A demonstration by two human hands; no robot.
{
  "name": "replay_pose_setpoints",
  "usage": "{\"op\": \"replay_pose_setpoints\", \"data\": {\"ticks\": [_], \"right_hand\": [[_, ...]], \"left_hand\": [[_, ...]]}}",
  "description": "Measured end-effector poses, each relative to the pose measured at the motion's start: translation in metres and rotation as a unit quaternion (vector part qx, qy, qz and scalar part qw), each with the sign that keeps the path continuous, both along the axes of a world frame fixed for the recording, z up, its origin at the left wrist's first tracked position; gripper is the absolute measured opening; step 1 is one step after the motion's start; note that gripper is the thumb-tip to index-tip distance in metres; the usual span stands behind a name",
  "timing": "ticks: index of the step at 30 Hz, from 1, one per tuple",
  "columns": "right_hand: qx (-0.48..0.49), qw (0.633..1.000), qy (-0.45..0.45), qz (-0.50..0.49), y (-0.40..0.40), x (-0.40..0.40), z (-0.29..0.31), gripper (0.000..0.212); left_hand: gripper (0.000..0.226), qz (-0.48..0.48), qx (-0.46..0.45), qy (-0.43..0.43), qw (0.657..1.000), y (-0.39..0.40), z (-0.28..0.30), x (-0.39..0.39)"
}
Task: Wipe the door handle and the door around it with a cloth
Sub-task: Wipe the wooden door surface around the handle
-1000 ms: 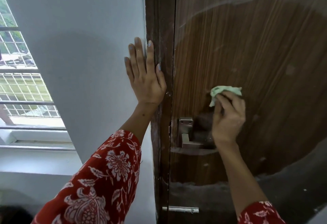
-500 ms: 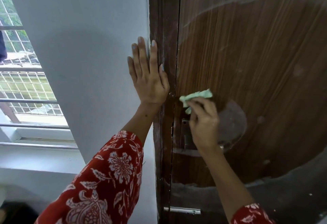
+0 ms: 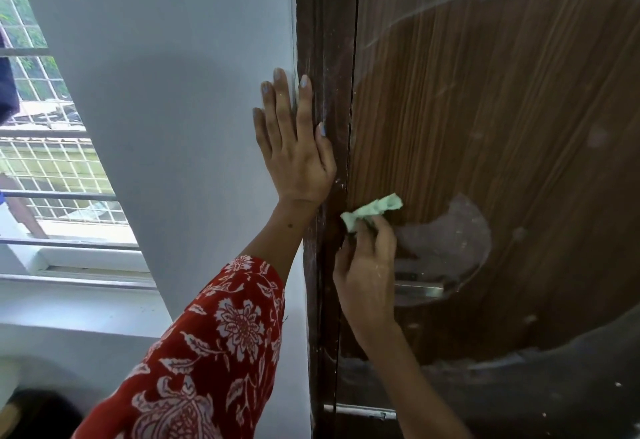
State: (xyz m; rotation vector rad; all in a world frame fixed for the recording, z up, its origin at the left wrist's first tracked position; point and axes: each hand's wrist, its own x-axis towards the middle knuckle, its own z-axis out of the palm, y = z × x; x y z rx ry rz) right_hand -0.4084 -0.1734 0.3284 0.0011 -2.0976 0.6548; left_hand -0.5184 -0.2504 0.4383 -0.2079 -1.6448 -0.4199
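A brown wood-grain door (image 3: 485, 92) fills the right side, dusty with curved wipe marks. My right hand (image 3: 367, 265) grips a crumpled light green cloth (image 3: 372, 211) and presses it against the door's left edge, just above the handle. The metal door handle (image 3: 419, 289) sticks out to the right from behind that hand; its base is hidden. My left hand (image 3: 294, 147) lies flat, fingers spread, across the white wall and the dark door frame (image 3: 325, 57), holding nothing.
A white wall (image 3: 173, 92) stands left of the frame. A barred window (image 3: 41, 161) with a white sill is at far left. A small metal latch (image 3: 360, 412) sits low on the door. A dusty unwiped patch (image 3: 450, 234) lies right of the cloth.
My right hand has slid the cloth leftward across the door, from right of the handle to the door's left edge, now covering the handle's base. My left hand has stayed put.
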Motion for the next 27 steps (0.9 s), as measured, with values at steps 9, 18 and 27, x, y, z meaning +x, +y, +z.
{"op": "replay_pose_setpoints", "data": {"ticks": [9, 18, 27], "right_hand": [[0.054, 0.988, -0.141, -0.035, -0.032, 0.015, -0.039, 0.070], [0.067, 0.985, -0.160, -0.008, -0.035, 0.013, -0.054, 0.072], [0.034, 0.996, -0.086, 0.002, -0.027, 0.002, -0.018, 0.072]], "left_hand": [[0.051, -0.008, 0.005, 0.004, 1.000, 0.001, 0.000, 0.002], [0.053, -0.009, 0.008, 0.001, 1.000, 0.001, 0.000, 0.002], [0.052, -0.005, 0.009, 0.003, 1.000, 0.001, 0.001, 0.003]]}}
